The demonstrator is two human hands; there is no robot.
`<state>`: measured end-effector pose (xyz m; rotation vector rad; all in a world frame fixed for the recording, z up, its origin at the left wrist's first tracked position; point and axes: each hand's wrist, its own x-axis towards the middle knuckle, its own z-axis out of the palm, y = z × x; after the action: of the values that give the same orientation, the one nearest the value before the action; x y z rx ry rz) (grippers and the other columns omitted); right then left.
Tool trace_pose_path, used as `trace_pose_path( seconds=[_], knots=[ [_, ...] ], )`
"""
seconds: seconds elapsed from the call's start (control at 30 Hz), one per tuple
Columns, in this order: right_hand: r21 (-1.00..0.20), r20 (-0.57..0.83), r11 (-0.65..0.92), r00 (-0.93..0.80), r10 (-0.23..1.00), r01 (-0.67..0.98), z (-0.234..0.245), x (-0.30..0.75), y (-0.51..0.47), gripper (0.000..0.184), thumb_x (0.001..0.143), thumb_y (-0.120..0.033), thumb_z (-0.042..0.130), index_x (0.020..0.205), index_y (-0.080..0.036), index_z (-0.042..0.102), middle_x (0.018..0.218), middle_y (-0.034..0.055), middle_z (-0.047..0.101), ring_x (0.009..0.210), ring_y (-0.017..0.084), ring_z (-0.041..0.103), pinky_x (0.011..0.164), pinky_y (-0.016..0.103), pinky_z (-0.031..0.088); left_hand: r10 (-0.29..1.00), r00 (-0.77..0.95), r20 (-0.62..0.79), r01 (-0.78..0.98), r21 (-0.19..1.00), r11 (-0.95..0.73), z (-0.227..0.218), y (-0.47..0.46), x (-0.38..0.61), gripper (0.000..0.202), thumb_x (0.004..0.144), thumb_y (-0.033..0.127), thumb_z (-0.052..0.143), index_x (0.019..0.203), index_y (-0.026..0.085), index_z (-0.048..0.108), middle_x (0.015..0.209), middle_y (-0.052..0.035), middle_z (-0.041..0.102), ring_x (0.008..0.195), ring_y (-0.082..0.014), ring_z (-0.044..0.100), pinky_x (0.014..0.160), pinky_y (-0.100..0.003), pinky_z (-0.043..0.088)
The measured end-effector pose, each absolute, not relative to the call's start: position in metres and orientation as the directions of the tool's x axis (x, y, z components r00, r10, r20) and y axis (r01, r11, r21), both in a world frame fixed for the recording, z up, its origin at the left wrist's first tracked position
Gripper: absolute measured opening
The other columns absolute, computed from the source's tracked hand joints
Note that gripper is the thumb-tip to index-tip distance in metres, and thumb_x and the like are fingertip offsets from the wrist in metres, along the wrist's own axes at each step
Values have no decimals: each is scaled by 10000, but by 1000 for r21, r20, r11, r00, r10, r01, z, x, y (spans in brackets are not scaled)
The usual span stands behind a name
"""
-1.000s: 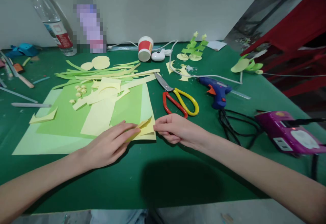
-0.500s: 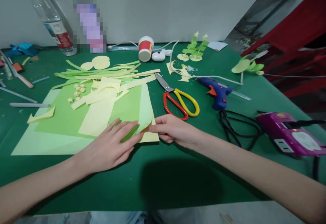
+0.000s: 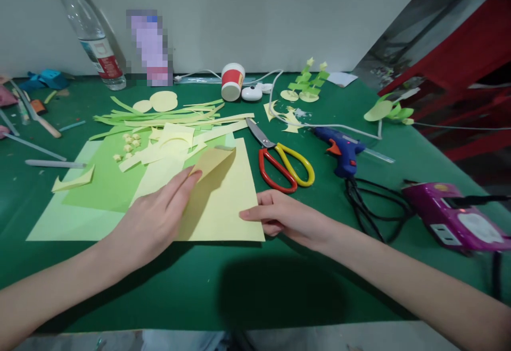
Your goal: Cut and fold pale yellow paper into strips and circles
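Observation:
My right hand (image 3: 279, 215) pinches the right edge of a pale yellow paper sheet (image 3: 227, 207), thumb on top and fingers beneath. My left hand (image 3: 159, 207) is closed on a lifted paper flap (image 3: 213, 164), folded back to the left above the yellow sheet. To the left, under cut scraps, spreads a green sheet (image 3: 96, 181) on a larger mint green sheet (image 3: 48, 223). Small folded paper stars (image 3: 130, 142) and thin green paper strips (image 3: 159, 117) rest on or behind these sheets. Scissors (image 3: 279, 159) with one red and one yellow handle lie behind my right hand.
A blue glue gun (image 3: 341, 149) and a purple power strip (image 3: 455, 215) with black cables lie right. Along the back stand a water bottle (image 3: 96, 48), a paper cup (image 3: 232, 82) and small paper plants (image 3: 307, 82). A white cable (image 3: 339, 126) crosses the green tabletop (image 3: 159, 298).
My left hand has folded the upper sheets back leftward, uncovering more of the pale yellow sheet. My right hand has moved slightly right and down, drawing that sheet out a little.

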<state>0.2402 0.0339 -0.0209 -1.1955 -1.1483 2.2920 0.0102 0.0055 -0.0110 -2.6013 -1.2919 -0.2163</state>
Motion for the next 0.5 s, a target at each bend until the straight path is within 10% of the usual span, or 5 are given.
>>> trace_pose_path(
  seconds=[0.3,0.4,0.5],
  knots=[
    [-771,-351,-622,-722,596,-138,26,235,19,128,672,-215,672,709,-111,606,643,-28,507,434,-7,320,363,147,178,880,465,98,830,296,-472,8,8,9,425,882,273,315,1296,186,361,1336,-69,410,1203,-239,406,969,-395,382],
    [-843,-213,-467,-630,747,-268,55,234,27,158,737,-250,610,621,-143,601,518,-46,490,416,19,396,387,153,292,873,482,73,717,540,-441,31,3,5,414,913,344,192,1230,296,454,1382,16,349,1232,-211,369,1004,-388,326],
    [-893,-21,-238,-494,869,-381,90,231,35,253,778,-226,536,534,-166,566,476,-56,510,414,26,459,386,158,308,851,490,186,681,528,-508,53,-7,-2,348,842,448,385,1095,297,570,1277,12,482,1054,-220,515,865,-322,434]
  ],
)
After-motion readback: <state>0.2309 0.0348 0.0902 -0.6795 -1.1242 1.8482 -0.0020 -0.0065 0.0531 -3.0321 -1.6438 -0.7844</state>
